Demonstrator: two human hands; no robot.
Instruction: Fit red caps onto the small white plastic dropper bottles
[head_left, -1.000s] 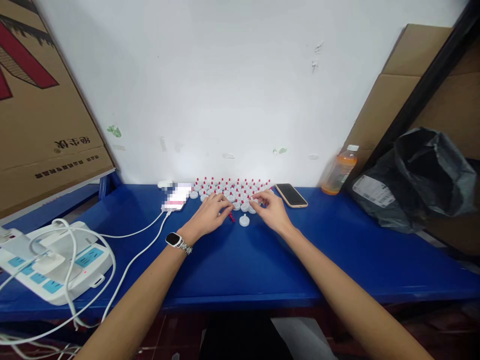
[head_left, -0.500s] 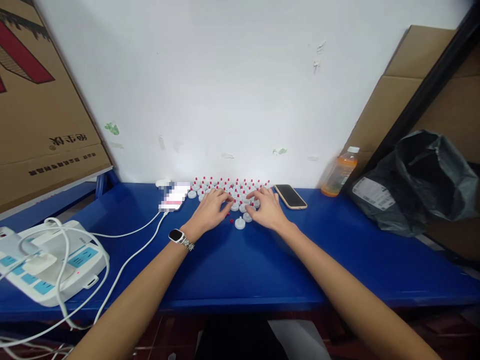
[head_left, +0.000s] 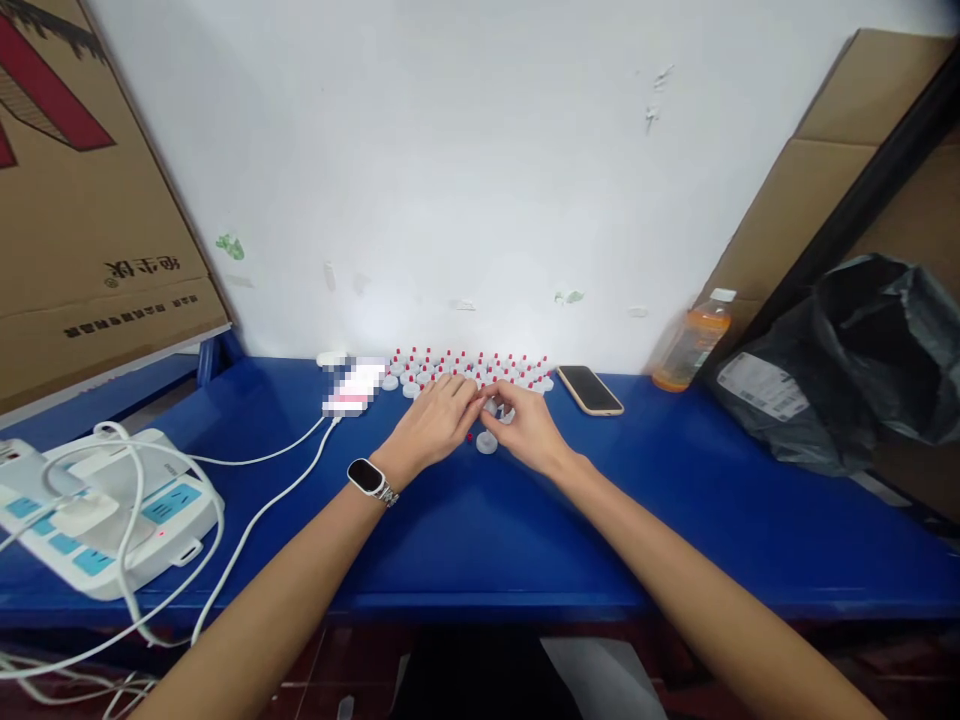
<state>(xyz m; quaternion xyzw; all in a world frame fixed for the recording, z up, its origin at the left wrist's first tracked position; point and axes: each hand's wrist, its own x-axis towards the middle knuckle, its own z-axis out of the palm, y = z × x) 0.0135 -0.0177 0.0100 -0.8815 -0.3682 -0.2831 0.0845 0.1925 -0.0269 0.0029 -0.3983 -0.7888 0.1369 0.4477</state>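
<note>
Just in front of the rows of white plastic caps with red tips, my two hands meet at the fingertips. My left hand is closed in a pinch; whatever its fingertips hold is hidden. In my right hand, thumb and fingers close around a white cap, mostly covered by the fingers. Below the hands a single white cap lies on the blue table, with a small red tip to its left.
A phone lies right of the caps, and a charging phone left of them. Further left sits a white power strip with loose cables. An orange drink bottle and a black plastic bag stand at right.
My hands have come together from being apart, with fingers closing. A white cap near my right fingertips has left its spot on the table. The view has shifted slightly.
</note>
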